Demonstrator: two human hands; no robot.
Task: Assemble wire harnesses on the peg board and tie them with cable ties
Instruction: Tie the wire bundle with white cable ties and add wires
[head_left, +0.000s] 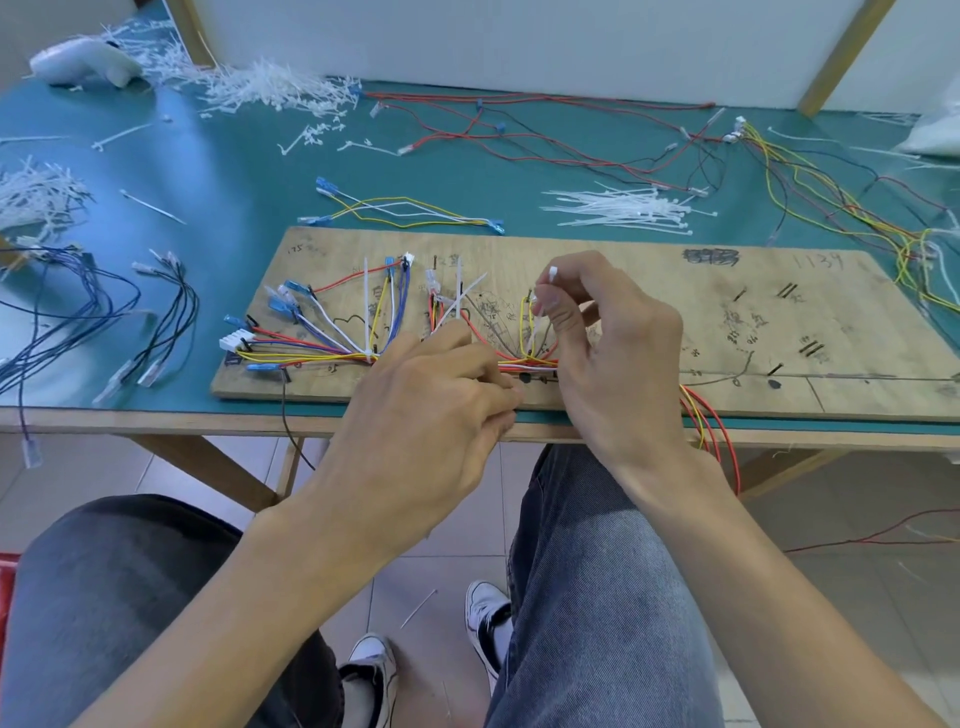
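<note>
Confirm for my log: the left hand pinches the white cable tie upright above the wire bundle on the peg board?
No: the head view shows the right hand pinching the white cable tie upright above the wire bundle on the peg board; the left hand sits at the bundle.

This is a small wire-harness assembly workshop. A plywood peg board with nails and handwritten markings is lying on a green-matted wooden surface and carrying a partly routed wire harness. Loose cable ties, heaps of trimmed tie ends and pre-terminated wire sets are lying around it. A white partition is standing behind, and a tiled floor is showing below.
</note>
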